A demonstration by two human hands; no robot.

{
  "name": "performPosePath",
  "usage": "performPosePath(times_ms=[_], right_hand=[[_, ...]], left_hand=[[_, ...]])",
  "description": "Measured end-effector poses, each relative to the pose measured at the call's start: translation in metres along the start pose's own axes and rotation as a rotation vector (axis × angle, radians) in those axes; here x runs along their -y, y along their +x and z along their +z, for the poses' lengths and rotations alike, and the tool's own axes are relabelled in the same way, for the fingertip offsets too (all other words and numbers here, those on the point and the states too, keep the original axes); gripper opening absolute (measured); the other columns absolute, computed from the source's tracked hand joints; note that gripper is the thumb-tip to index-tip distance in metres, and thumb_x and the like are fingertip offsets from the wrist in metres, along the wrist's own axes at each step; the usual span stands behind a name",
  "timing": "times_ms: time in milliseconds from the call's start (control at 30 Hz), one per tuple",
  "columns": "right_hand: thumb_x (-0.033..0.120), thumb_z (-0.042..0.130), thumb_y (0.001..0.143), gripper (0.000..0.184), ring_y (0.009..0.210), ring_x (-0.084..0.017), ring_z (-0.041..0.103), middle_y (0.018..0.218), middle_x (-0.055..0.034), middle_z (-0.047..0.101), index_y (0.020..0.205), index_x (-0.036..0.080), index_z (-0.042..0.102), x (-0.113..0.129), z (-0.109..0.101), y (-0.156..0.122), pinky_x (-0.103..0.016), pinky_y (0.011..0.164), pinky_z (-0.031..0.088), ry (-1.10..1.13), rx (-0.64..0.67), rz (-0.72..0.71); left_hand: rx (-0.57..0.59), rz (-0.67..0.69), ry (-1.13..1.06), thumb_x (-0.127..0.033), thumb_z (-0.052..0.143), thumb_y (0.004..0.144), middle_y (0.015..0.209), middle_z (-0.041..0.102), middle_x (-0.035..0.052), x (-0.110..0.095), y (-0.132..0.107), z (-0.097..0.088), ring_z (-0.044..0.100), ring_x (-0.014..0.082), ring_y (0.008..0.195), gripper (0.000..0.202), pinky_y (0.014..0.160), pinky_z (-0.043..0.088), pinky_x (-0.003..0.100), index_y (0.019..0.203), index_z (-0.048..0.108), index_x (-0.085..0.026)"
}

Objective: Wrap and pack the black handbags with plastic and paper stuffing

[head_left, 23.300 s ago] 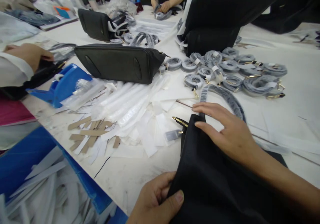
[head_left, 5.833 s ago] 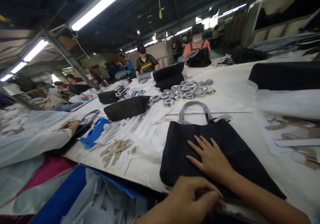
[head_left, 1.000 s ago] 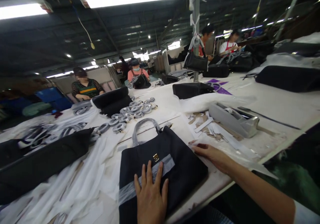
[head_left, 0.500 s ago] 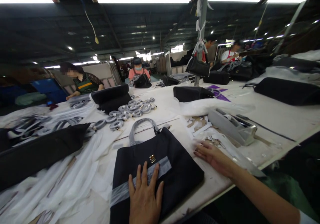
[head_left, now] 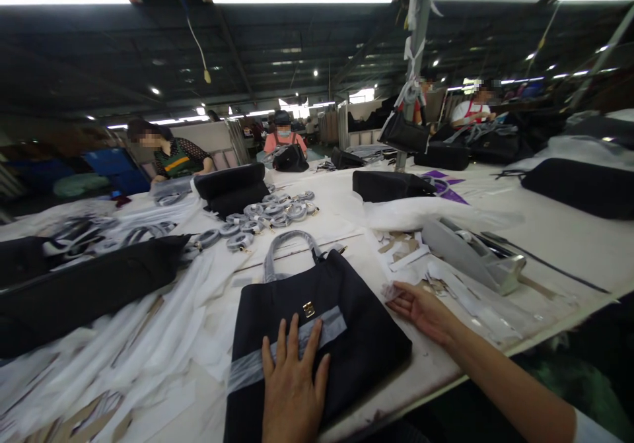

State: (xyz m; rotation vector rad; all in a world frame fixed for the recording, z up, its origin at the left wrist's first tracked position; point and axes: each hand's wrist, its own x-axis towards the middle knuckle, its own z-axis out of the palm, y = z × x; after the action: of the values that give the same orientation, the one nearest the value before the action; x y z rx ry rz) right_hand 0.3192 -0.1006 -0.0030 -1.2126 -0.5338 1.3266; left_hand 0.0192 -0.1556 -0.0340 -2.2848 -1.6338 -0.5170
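A black handbag (head_left: 366, 337) lies flat on the table in front of me, its wrapped grey handle (head_left: 287, 241) pointing away. Its front carries a small gold clasp (head_left: 308, 309), and below that runs a strip of translucent film (head_left: 333, 322). My left hand (head_left: 294, 380) rests palm down on the bag with fingers spread, partly over the film. Just off the bag's right edge, my right hand (head_left: 421, 307) has its fingertips pinched on a small scrap of clear film (head_left: 391, 291).
A grey tape dispenser (head_left: 465, 255) stands at the right beside paper scraps (head_left: 401, 248). Wrapped straps (head_left: 277, 212) lie beyond the handle. Another black bag (head_left: 94, 291) and white wrapping sheets (head_left: 148, 344) are at left. Several co-workers (head_left: 178, 156) sit across the table.
The whole view has shifted slightly, so things appear further right. My left hand stays flat on the bag; the right hand remains beside it, the film at its fingertips now clearer.
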Motion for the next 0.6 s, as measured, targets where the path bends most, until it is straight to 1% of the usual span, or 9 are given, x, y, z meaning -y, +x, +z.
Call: performPosePath(times_ms=[67,133,200,267,333,367,433,533,600], right_hand=[[0.015,0.068,0.078,0.008,0.081,-0.022,0.073,0.087,-0.0094,0.076,0.086,0.016,0.067,0.003,-0.002,-0.002,-0.037,0.084,0.061,0.006,0.000,0.004],[0.013,0.066,0.078,0.014,0.082,-0.021,0.073,0.089,-0.0086,0.076,0.092,0.017,0.068,0.008,-0.002,-0.006,-0.034,0.083,0.061,0.013,0.005,-0.009],[0.013,0.066,0.078,0.018,0.085,-0.021,0.073,0.094,-0.0089,0.076,0.096,0.016,0.070,0.012,-0.001,-0.011,-0.032,0.082,0.060,0.018,0.035,-0.025],[0.020,0.070,0.080,0.019,0.092,-0.022,0.072,0.101,-0.0094,0.075,0.099,0.016,0.070,0.015,0.002,-0.016,-0.032,0.086,0.059,0.001,0.093,-0.049],[0.033,0.075,0.080,0.025,0.097,-0.024,0.071,0.105,-0.0097,0.075,0.098,0.016,0.072,0.015,0.005,-0.019,-0.035,0.090,0.058,-0.070,0.112,-0.098],[0.038,0.077,0.078,0.029,0.098,-0.025,0.070,0.103,-0.0099,0.075,0.096,0.016,0.073,0.015,0.006,-0.019,-0.036,0.090,0.058,-0.122,0.096,-0.136],[0.044,0.079,0.074,0.034,0.097,-0.026,0.070,0.099,-0.0102,0.076,0.090,0.015,0.074,0.016,0.005,-0.016,-0.035,0.087,0.058,-0.218,0.021,-0.210],[0.046,0.078,0.072,0.035,0.095,-0.026,0.071,0.097,-0.0107,0.076,0.089,0.016,0.075,0.024,0.000,-0.004,-0.032,0.078,0.060,-0.273,-0.089,-0.267],[0.044,0.075,0.075,0.032,0.093,-0.027,0.071,0.098,-0.0113,0.076,0.091,0.016,0.074,0.033,-0.007,0.003,-0.031,0.073,0.060,-0.290,-0.128,-0.284]], left_hand=[[0.000,-0.010,-0.025,-0.034,0.051,0.094,0.155,0.040,0.0069,0.000,0.000,0.000,0.037,0.0349,0.140,0.055,0.111,0.028,0.064,0.147,0.038,-0.041],[0.002,-0.026,-0.050,-0.037,0.052,0.094,0.154,0.041,0.0061,0.000,0.000,0.000,0.037,0.0347,0.141,0.053,0.111,0.027,0.063,0.146,0.040,-0.041],[-0.002,-0.036,-0.067,-0.040,0.053,0.094,0.154,0.040,0.0053,0.000,0.000,0.000,0.037,0.0345,0.141,0.053,0.112,0.027,0.063,0.145,0.041,-0.042],[-0.014,-0.030,-0.071,-0.039,0.053,0.094,0.155,0.039,0.0047,-0.001,0.000,0.000,0.036,0.0346,0.141,0.052,0.113,0.026,0.062,0.145,0.041,-0.042],[-0.025,-0.028,-0.077,-0.038,0.053,0.094,0.155,0.039,0.0045,-0.001,0.000,0.000,0.035,0.0348,0.141,0.052,0.113,0.026,0.062,0.145,0.042,-0.042],[-0.028,-0.031,-0.083,-0.039,0.054,0.094,0.155,0.040,0.0047,-0.001,0.000,0.000,0.035,0.0350,0.141,0.052,0.113,0.025,0.062,0.144,0.043,-0.042],[-0.026,-0.045,-0.102,-0.041,0.053,0.094,0.154,0.041,0.0050,-0.002,0.000,0.000,0.035,0.0350,0.141,0.050,0.113,0.025,0.063,0.143,0.044,-0.042],[-0.022,-0.057,-0.122,-0.044,0.052,0.094,0.153,0.043,0.0052,-0.003,0.000,-0.001,0.036,0.0346,0.141,0.049,0.113,0.024,0.063,0.143,0.045,-0.042],[-0.025,-0.058,-0.128,-0.045,0.052,0.095,0.153,0.043,0.0053,-0.003,0.000,-0.001,0.036,0.0343,0.141,0.049,0.114,0.023,0.063,0.143,0.045,-0.042]])
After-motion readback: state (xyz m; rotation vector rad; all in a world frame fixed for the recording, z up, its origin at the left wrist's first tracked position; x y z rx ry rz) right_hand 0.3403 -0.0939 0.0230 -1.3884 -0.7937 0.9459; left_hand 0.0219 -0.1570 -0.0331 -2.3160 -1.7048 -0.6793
